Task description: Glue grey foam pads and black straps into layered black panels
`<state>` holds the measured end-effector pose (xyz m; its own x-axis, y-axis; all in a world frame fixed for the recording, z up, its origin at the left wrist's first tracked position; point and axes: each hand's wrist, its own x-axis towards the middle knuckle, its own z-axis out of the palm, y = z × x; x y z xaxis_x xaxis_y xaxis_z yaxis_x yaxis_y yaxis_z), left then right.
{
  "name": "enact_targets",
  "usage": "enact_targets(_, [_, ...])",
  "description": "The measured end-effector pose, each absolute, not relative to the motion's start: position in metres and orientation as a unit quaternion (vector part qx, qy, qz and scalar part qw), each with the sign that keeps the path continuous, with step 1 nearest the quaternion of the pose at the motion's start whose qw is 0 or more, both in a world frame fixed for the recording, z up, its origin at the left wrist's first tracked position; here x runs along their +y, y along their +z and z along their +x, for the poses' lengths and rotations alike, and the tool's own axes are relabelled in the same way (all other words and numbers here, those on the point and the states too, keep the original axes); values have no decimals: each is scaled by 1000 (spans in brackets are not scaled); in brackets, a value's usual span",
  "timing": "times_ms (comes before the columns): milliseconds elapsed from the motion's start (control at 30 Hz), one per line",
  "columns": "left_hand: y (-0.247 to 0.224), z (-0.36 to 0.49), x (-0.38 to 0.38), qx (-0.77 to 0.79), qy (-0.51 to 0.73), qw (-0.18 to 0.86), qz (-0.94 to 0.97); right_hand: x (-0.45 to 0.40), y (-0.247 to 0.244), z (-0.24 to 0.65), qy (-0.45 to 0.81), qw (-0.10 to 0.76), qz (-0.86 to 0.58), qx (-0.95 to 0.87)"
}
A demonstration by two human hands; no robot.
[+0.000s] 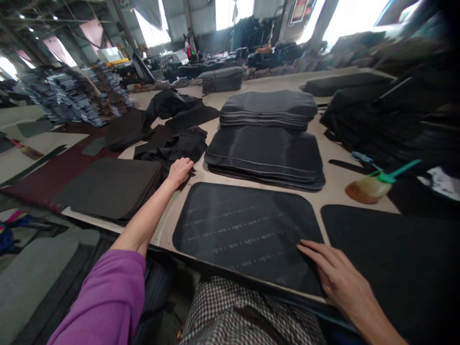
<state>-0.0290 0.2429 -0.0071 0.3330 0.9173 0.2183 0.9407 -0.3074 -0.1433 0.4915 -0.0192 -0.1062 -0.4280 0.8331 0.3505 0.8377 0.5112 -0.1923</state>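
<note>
A dark rounded panel with rows of faint printed text (244, 230) lies flat at the table's front edge. My right hand (336, 270) rests on its right side, fingers stretched out and holding nothing. Beyond the panel's upper left corner is my left hand (181, 171), its fingers curled together beside a heap of black fabric (176, 146); whatever they may hold is hidden. Behind the printed panel sits a stack of black panels (266, 151), with another stack (268, 108) farther back. A second dark panel (388, 258) lies to the right.
A bottle of amber liquid with a green nozzle (368, 188) lies at the right, near a dark fabric pile (395, 115). Brownish panels (111, 187) are stacked at the left edge. Tall bundles (75, 96) stand at the back left.
</note>
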Motion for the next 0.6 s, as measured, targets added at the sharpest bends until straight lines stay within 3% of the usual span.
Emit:
enact_targets(333, [-10,-35,252,-607,-105,82,-783,-22,-102,487,8,204,-505,-839])
enact_targets(500, [10,-16,199,-643,-238,71,-724,-23,-100,485,18,204,-525,-826])
enact_targets(600, [7,35,137,-543,-259,3,-799,-23,-101,486,17,206,-529,-823])
